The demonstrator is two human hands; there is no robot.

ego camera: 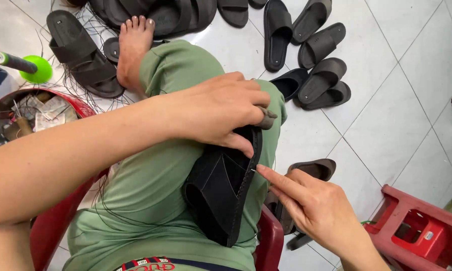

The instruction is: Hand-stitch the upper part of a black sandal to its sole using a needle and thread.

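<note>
**Sandal on the lap, edge stitching part done**

Far left, on the floor: a red bowl (5, 103) of odd tools and scraps, and a green spool stand (35, 69) with a grey-handled tool lying across it. Loose black thread (80, 83) trails over the tiles beside a bare foot (134, 47).

Centre: the person sits on a red stool (268, 236) in green trousers. A black sandal (221, 193) lies tilted on the right thigh, sole edge turned up. The left hand (218, 108) is clenched over the top end of the sandal, fingers (241, 145) pressing the strap side. The right hand (306, 206) holds nothing that I can see; its forefinger points at a small pale needle tip (253, 170) showing at the sole's edge, just touching or just short of it — cannot tell.

A stitch row runs along the lower edge of the sole. Judging from that, sewing has reached about midway; the upper stretch looks left to do.

Right: a brown sandal (313, 169) beside the stool, a heap of black sandals (316, 60) along the floor's top edge, and a second red stool (416, 233) at bottom right.
</note>
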